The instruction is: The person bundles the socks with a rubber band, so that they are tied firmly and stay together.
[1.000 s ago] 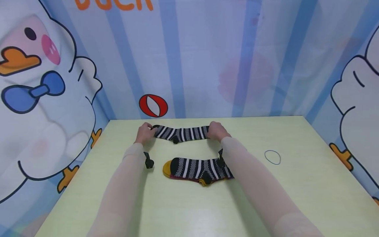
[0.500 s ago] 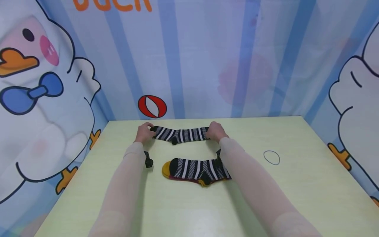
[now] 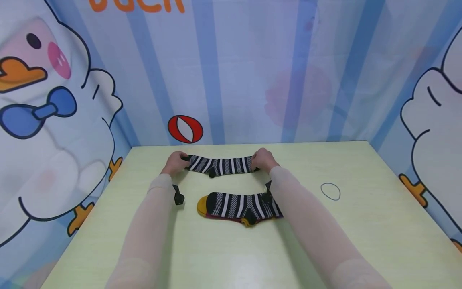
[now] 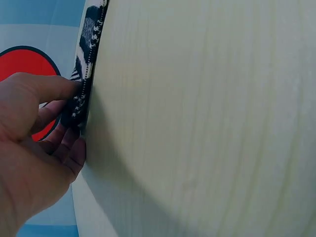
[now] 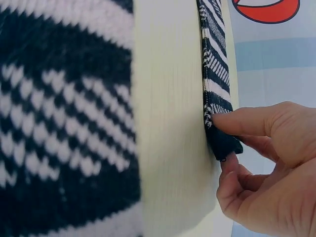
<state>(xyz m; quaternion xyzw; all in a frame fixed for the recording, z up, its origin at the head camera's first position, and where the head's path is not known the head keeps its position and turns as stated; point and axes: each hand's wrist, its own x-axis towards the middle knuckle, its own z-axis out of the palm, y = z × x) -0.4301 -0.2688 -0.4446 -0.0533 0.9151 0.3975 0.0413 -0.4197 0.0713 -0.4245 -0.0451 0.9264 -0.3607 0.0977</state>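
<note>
A black-and-white patterned sock [image 3: 231,165] lies stretched sideways near the back of the table, its dark heel pointing toward me. My left hand [image 3: 175,162] pinches its left end; in the left wrist view the thumb and fingers [image 4: 59,90] grip the dark tip. At the opposite end, my right hand [image 3: 264,159] pinches the sock between thumb and fingers, with a black edge [image 5: 224,144] showing in the right wrist view. Closer to me lies a stack of socks [image 3: 231,205], a striped one on top with mustard and dark red showing beneath. My right forearm covers the stack's right end.
A thin loop [image 3: 330,192] lies on the pale table [image 3: 231,257] to the right. Behind the table's far edge hangs a printed cloth backdrop [image 3: 245,80], with duck pictures on both sides. A black wrist camera [image 3: 179,196] juts from the left sleeve.
Both hands keep their hold on the sock's ends. The sock has come very slightly nearer to me, and the left hand has dipped a little. The stack stays put.
</note>
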